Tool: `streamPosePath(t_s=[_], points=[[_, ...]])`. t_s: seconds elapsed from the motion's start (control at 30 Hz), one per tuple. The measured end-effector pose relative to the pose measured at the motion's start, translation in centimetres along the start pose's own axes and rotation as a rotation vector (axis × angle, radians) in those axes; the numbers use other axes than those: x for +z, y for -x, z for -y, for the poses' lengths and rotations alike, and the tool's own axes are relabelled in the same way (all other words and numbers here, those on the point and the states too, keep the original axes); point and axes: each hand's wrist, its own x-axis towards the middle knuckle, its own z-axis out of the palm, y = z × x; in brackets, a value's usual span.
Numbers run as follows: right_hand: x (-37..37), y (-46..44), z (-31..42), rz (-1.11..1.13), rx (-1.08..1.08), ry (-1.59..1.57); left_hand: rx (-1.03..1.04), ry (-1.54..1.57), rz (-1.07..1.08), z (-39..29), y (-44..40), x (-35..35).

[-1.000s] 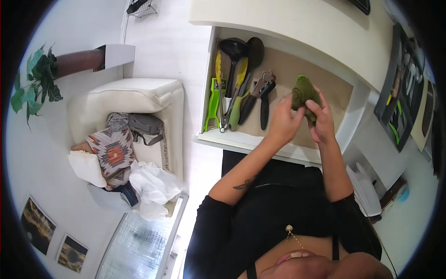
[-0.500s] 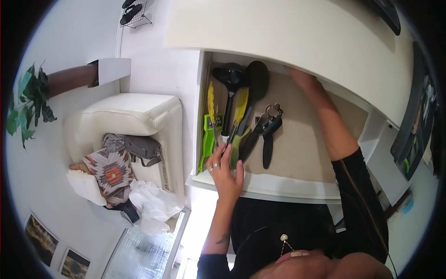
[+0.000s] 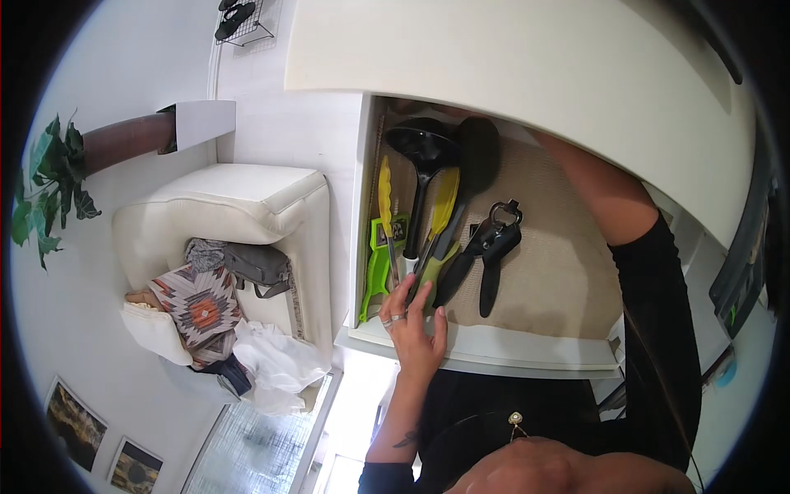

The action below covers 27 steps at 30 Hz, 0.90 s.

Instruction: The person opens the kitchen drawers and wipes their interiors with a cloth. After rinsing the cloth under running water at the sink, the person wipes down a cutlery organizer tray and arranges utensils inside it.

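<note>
My left hand [image 3: 415, 329] is at the drawer's front edge, fingers stretched out and apart, fingertips at the handle ends of the yellow-tipped tongs [image 3: 444, 202] and a black ladle [image 3: 420, 177]. Beside these lie a dark, broad-headed utensil [image 3: 477, 160] with a green handle end and a bright green tool [image 3: 377, 267]. To their right is a black can opener [image 3: 492, 243]. My right hand [image 3: 451, 110] reaches along the back of the drawer under the countertop, beyond the ladle head. Only slivers of it show, so its grip is hidden.
The open drawer [image 3: 559, 280] has a beige woven liner. A white countertop [image 3: 494, 49] overhangs its back. On the left stand a cream armchair [image 3: 280, 189] with a patterned cushion [image 3: 197, 309] and a plant [image 3: 49, 189]. A dark utensil tray [image 3: 741, 255] is at far right.
My right hand has gone further left and deeper under the countertop, toward the ladle head. My left hand stays by the handles. The whole view has shifted slightly.
</note>
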Motion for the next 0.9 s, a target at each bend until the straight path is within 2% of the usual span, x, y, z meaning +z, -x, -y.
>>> streamPosePath(t_s=[0.73, 0.9], points=[[-2.5, 0.1, 1.9, 0.086, -0.307, -0.119, -0.035, 0.101, 0.021, 0.3, 0.1, -0.5], [-4.6, 2.3, 0.8, 0.09, -0.378, -0.078, -0.048, 0.141, -0.001, 1.1, 0.3, -0.8]])
